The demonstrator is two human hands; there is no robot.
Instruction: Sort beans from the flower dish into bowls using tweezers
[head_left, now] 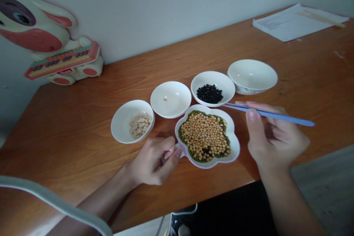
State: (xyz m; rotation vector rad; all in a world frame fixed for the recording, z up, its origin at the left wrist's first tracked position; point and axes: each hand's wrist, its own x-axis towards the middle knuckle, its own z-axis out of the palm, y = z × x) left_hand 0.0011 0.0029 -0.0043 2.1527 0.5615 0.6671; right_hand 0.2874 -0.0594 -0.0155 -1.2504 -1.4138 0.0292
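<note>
Pinched in the right hand (272, 142), blue tweezers (280, 116) point left, probably nearly level

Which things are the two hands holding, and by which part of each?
The left hand holds the bean dish by its handle; the right hand pinches the blue tweezers between their middle and tips.
</note>
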